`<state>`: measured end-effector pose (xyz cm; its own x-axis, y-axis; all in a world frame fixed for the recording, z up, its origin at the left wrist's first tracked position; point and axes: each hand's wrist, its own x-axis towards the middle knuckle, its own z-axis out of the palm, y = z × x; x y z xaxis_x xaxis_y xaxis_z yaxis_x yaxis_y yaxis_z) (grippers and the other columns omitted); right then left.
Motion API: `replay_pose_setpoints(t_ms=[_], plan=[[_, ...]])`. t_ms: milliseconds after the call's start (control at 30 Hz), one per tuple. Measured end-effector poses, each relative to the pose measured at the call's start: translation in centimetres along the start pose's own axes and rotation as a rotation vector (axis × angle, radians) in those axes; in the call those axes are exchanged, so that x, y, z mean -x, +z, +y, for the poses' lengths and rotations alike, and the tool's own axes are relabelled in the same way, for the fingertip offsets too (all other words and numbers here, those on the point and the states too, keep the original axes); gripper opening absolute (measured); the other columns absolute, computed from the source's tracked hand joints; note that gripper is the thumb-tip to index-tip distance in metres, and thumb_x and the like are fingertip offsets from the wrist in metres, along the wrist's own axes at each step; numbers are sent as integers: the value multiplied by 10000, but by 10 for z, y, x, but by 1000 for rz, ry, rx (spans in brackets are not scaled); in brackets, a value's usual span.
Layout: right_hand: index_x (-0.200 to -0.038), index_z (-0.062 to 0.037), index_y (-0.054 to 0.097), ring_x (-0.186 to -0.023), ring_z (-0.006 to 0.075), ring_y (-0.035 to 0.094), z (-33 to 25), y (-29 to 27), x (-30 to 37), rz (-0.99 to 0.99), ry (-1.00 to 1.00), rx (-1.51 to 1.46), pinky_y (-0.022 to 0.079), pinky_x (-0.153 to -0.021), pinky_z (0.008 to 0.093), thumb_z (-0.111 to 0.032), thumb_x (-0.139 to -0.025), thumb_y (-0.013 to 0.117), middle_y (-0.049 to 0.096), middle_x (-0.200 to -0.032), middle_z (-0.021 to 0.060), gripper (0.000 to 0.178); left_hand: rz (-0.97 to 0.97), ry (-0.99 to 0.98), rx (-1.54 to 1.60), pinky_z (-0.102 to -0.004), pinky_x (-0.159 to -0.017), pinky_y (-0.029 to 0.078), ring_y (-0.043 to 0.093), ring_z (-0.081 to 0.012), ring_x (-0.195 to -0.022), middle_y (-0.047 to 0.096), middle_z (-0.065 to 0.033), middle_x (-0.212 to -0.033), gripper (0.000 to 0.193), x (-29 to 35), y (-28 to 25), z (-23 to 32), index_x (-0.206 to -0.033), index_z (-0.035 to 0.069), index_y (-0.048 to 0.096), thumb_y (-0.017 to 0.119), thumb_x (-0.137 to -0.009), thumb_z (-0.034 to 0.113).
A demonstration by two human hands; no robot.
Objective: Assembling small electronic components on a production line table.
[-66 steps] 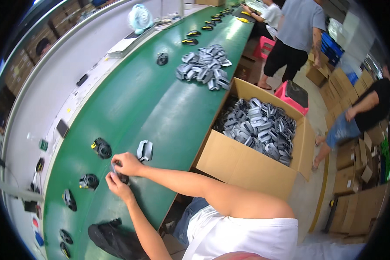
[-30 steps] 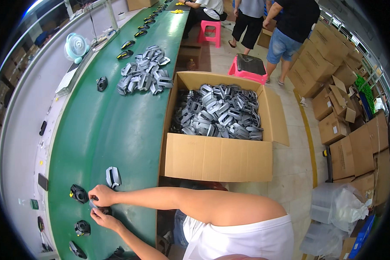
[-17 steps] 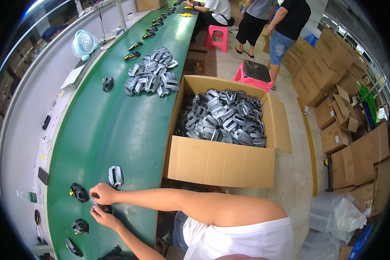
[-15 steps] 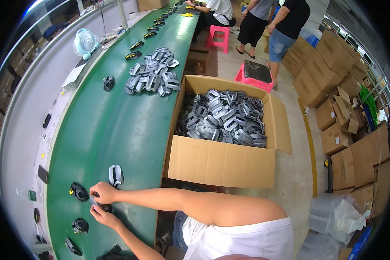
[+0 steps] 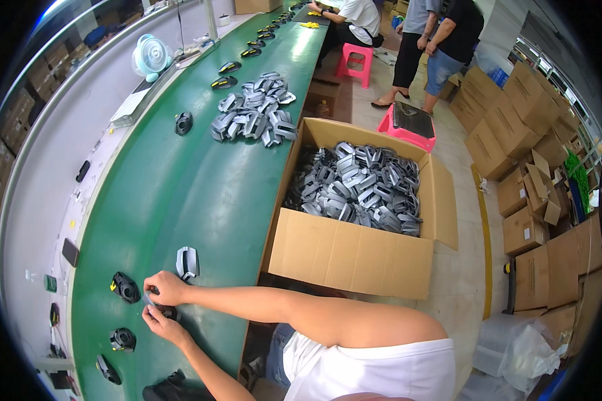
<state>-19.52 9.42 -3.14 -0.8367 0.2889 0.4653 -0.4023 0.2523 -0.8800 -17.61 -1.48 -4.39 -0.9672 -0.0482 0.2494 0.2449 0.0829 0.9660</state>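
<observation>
Above the green bench my right hand (image 5: 166,287) and my left hand (image 5: 164,325) meet, with fingers pinched on a small grey plastic piece (image 5: 148,300). Fingers hide most of that piece. A dark part (image 5: 170,312) shows partly between the hands. Just beyond my right hand lies a silver-grey plastic shell (image 5: 188,262) with a dark slot. To the left of my hands sits a black molded part with a yellow tab (image 5: 124,287). Nearer me are a round black part (image 5: 122,339) and a longer black part (image 5: 108,369).
Farther up the green bench (image 5: 160,187) lies a pile of grey shells (image 5: 257,110). An open cardboard box (image 5: 351,254) full of similar shells stands against its right edge. Pink stools (image 5: 408,137), several people and stacked cartons (image 5: 491,150) are beyond. A dark bundle (image 5: 174,387) lies near my left forearm.
The view has shifted, so the bench and box sit farther right. Both hands keep their pinch on the grey piece. In the background, a standing person has changed stance.
</observation>
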Motion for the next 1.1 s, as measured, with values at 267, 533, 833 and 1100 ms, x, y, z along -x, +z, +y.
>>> replay_pose_setpoints(t_ms=[267, 533, 833, 1100], plan=[[-752, -15, 605, -646, 275, 611, -2, -4, 0, -59, 25, 13, 477, -601, 349, -137, -663, 583, 619, -681, 132, 153, -4, 38, 22, -209, -535, 353, 424, -70, -624, 471, -1, -717, 231, 2, 4, 3, -953, 4, 489, 424, -944, 225], [-762, -20, 610, -640, 264, 611, 0, -4, 0, -62, 8, 32, 479, -600, 346, -144, -666, 589, 623, -687, 125, 158, -4, 32, 16, -213, -536, 353, 428, -74, -624, 479, -9, -716, 242, 2, 2, 1, -966, -6, 475, 424, -941, 229], [-794, -28, 619, -632, 259, 614, 0, -6, 0, -67, 20, 15, 482, -590, 333, -138, -681, 602, 632, -711, 128, 158, 15, 52, 37, -204, -515, 316, 393, -50, -600, 454, 15, -683, 209, 4, 7, 8, -910, 8, 482, 422, -941, 206], [-804, -22, 612, -622, 255, 611, 3, -7, 0, -68, -4, 28, 478, -581, 333, -113, -686, 601, 626, -703, 129, 149, 32, 106, 2, -212, -494, 304, 379, -47, -576, 448, 16, -667, 194, 5, 11, 9, -884, 4, 485, 425, -934, 182]])
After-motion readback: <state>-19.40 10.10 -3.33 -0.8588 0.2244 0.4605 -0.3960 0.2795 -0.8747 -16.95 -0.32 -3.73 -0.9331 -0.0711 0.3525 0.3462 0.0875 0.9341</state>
